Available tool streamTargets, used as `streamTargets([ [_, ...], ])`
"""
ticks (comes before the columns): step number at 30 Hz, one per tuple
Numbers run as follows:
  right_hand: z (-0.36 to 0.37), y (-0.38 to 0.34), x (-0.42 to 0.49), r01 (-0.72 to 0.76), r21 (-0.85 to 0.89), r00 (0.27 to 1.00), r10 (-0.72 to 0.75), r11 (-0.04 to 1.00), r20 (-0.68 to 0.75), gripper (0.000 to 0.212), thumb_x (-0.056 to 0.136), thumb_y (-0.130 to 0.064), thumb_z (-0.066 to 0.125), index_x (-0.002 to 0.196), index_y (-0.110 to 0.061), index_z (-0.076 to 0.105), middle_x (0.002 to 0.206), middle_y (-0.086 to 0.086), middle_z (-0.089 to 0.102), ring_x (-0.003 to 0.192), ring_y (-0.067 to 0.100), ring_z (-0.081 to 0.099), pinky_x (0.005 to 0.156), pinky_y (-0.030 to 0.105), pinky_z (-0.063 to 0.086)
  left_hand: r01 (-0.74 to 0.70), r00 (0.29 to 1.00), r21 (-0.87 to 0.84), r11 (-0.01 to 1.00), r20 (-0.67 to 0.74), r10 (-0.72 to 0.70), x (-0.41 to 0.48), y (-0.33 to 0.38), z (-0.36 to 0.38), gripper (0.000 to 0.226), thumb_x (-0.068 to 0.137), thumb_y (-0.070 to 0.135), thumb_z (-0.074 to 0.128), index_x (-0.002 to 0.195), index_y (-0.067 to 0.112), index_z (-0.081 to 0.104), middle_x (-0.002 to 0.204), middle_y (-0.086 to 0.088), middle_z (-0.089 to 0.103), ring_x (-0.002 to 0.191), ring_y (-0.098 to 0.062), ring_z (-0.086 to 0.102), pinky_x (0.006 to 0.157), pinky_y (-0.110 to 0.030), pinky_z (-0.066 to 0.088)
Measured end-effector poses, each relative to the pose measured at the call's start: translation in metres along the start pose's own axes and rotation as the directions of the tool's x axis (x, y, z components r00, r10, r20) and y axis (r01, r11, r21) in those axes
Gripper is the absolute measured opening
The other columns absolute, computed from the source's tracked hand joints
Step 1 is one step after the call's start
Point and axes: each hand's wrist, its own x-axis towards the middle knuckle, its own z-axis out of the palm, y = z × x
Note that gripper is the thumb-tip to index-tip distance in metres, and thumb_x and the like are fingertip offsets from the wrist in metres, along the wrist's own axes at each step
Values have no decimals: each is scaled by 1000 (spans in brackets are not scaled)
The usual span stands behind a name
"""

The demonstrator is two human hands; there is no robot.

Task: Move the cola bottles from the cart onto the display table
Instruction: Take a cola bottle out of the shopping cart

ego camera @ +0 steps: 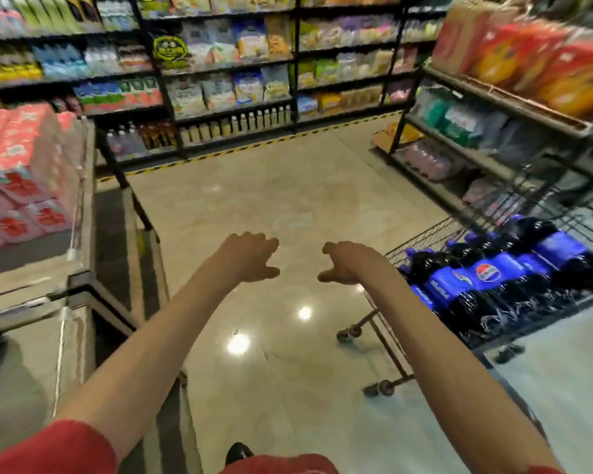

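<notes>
- The left grip [250, 258] and right grip [346, 265] hang over the floor between counter and cart. Both are released, fingers loosely curled, holding nothing.
- The Pepsi cola bottles [486, 282] lie heaped on their sides in the wire cart [425, 234], just right of the right grip.
- The counter [31, 292] stands at left, with pink packs [21, 172] stacked toward its far edge.
- Step in hand, as I judge it: between loads, about to fetch a bottle.
- The next move calls for swinging right and closing round one bottle's body; its neighbours may roll.
</notes>
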Motion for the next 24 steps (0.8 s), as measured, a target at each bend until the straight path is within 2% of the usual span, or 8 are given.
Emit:
streamTargets([
  [3,17,62,-45,-98,51,995,96,994,30,69,95,-47,65,149,-12,40,147,12,50,131,32,51,103,41,46,-92,996,-41,995,-19,91,9,72,-10,55,99,53,53,143,20,44,133,-5,55,121,-28,55,90,-39,44],
  [7,42,131,-105,-176,127,984,176,976,14,55,93,-40,67,135,-9,49,136,13,58,123,33,57,94,38,48,-162,986,-88,983,-38,159,24,152,-16,54,99,53,54,142,21,45,133,-5,56,121,-27,55,89,-38,46],
  [13,89,218,-177,-290,172,957,287,942,39,53,91,-44,67,130,-11,52,129,13,62,117,33,60,95,40,50,-263,964,-104,959,-64,257,35,256,-17,50,97,51,57,139,23,48,133,-4,59,123,-26,55,92,-37,48],
  [16,106,249,-201,-333,200,943,322,921,89,53,92,-45,66,130,-10,52,126,13,62,112,34,60,93,44,53,-307,951,-103,946,-62,302,38,295,-15,48,96,49,58,134,21,52,130,-4,59,122,-27,56,88,-36,47],
  [18,112,264,-211,-335,226,942,330,915,62,51,93,-45,65,128,-10,53,124,12,62,109,33,61,89,43,53,-324,946,-108,940,-45,321,42,315,-15,43,96,48,58,128,20,53,122,-3,61,113,-26,58,81,-34,43],
  [21,117,281,-217,-335,277,936,352,901,-13,55,96,-43,64,137,-10,49,129,11,61,115,31,60,90,43,52,-324,946,-131,937,-38,321,54,336,-17,40,95,49,59,124,22,54,110,3,59,100,-22,56,74,-32,37],
  [24,116,294,-213,-334,276,938,348,901,-3,58,97,-44,63,141,-10,47,133,11,59,118,30,60,88,40,49,-324,946,-123,938,-43,321,73,351,-19,38,95,47,58,124,22,54,117,1,62,104,-21,56,74,-31,36],
])
